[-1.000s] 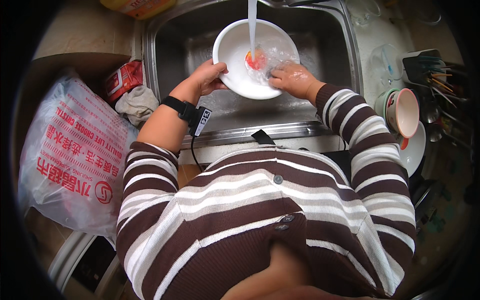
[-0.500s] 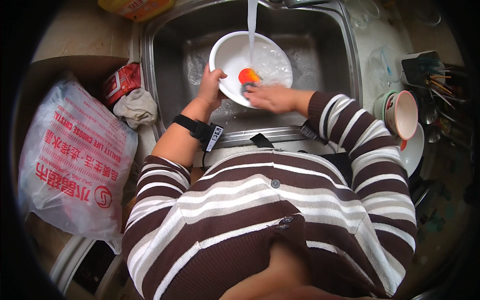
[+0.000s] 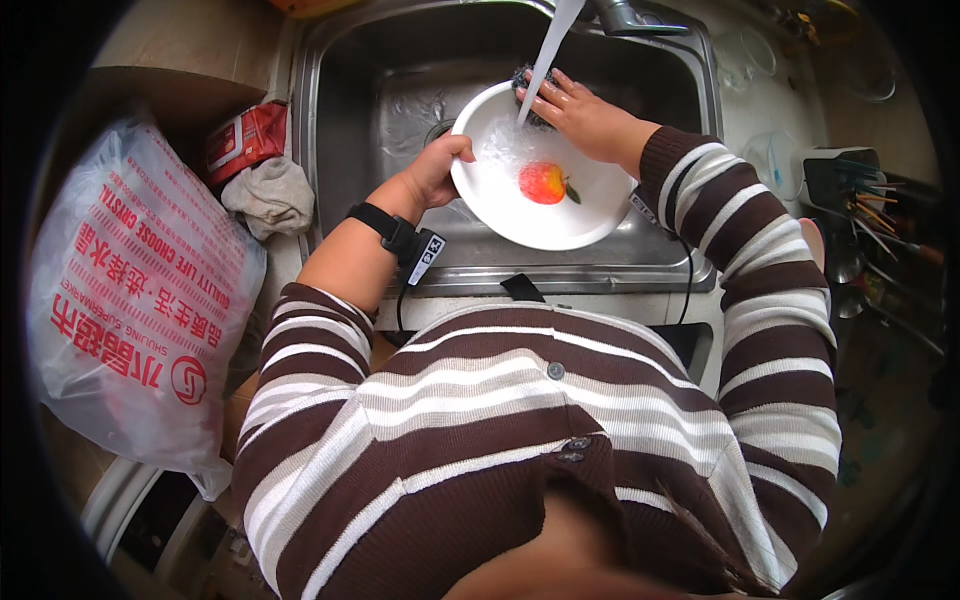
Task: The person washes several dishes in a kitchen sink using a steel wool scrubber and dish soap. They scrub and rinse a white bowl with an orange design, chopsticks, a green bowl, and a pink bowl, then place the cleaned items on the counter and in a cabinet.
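A white bowl (image 3: 500, 205) is held tilted over the sink, with a red-and-yellow fruit and green leaf showing on its inner bottom like a printed picture. My left hand (image 3: 437, 170) grips the bowl's left rim, thumb over the inside edge. At the far rim, my right hand (image 3: 585, 115) presses a dark wiry scouring pad (image 3: 521, 78) against the bowl, its fingers partly covering the pad. A stream of water (image 3: 552, 50) falls into the bowl beside my right fingers and splashes inside.
The steel sink (image 3: 340, 130) surrounds the bowl, with a faucet (image 3: 625, 18) at its far edge. On the left are a plastic bag (image 3: 150, 290), a red packet (image 3: 247, 140) and a grey cloth (image 3: 268, 197). A utensil holder (image 3: 838, 178) and clear glassware (image 3: 770, 160) stand right.
The bowl has moved right and nearer, and is turned so its whole fruit picture shows. My right hand has carried the scouring pad from the near inside to the far rim.
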Demonstrator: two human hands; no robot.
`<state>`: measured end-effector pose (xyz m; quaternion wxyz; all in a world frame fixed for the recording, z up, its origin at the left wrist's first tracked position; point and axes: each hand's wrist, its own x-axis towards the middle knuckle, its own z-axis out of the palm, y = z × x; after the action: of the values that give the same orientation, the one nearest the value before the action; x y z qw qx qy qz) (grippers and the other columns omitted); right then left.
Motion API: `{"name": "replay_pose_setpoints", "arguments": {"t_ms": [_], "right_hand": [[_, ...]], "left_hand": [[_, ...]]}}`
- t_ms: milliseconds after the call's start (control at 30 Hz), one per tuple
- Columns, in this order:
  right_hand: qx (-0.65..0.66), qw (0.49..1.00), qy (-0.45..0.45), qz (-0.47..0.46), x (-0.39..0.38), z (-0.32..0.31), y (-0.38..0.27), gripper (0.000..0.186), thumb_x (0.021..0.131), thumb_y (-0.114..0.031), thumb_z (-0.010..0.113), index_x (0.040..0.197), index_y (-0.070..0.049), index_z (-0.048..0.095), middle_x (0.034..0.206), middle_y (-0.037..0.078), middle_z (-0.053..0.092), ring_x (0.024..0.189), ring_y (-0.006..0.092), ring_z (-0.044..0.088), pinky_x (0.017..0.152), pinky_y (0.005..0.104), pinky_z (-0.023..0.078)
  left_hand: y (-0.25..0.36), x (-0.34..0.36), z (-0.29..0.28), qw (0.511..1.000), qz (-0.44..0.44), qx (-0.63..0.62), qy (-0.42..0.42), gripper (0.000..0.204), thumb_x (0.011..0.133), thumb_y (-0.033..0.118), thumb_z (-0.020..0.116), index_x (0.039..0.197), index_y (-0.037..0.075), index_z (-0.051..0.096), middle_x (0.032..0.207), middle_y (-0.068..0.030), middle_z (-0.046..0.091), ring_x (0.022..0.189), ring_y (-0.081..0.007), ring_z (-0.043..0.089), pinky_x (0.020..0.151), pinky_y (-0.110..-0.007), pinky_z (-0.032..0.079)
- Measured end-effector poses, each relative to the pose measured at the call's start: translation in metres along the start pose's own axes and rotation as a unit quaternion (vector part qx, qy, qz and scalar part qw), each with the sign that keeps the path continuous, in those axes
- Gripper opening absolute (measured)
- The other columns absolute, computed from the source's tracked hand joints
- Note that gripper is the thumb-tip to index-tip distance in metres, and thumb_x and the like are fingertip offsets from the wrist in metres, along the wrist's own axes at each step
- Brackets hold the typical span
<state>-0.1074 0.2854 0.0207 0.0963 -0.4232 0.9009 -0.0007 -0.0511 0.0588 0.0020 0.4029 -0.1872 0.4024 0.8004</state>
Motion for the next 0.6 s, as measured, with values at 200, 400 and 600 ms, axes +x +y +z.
{"name": "replay_pose_setpoints", "arguments": {"t_ms": [200, 400, 600], "right_hand": [[0.160, 0.980, 0.062, -0.103, 0.020, -0.008, -0.031, 0.064, 0.077, 0.004, 0.048, 0.134, -0.017, 0.026, 0.139, 0.010, 0.024, 0.125, 0.0364, 0.026, 0.100, 0.0418, 0.032], [0.125, 0.983, 0.091, 0.100, 0.023, -0.003, 0.000, 0.032, 0.075, -0.011, 0.058, 0.105, -0.007, 0.049, 0.107, 0.012, 0.053, 0.100, 0.0309, 0.051, 0.082, 0.0397, 0.043], [0.596, 0.636, -0.097, 0.481, -0.049, 0.021, 0.005, 0.040, 0.081, -0.021, 0.058, 0.107, 0.008, 0.047, 0.094, 0.018, 0.058, 0.077, 0.0294, 0.061, 0.059, 0.0438, 0.054]], "left_hand": [[-0.005, 0.002, 0.015, 0.995, 0.030, 0.083, 0.045, 0.052, 0.060, 0.005, 0.042, 0.112, 0.011, 0.040, 0.088, -0.0092, 0.051, 0.075, -0.0219, 0.056, 0.063, -0.035, 0.051], [-0.007, -0.002, 0.025, 0.992, 0.070, 0.106, 0.009, 0.063, 0.057, 0.003, 0.042, 0.120, 0.005, 0.036, 0.094, -0.0108, 0.050, 0.083, -0.0218, 0.053, 0.072, -0.034, 0.049], [-0.002, -0.012, 0.027, 0.982, 0.127, 0.104, 0.097, 0.066, 0.058, 0.004, 0.043, 0.123, 0.013, 0.033, 0.098, -0.0137, 0.047, 0.083, -0.0279, 0.056, 0.056, -0.041, 0.053]]}}
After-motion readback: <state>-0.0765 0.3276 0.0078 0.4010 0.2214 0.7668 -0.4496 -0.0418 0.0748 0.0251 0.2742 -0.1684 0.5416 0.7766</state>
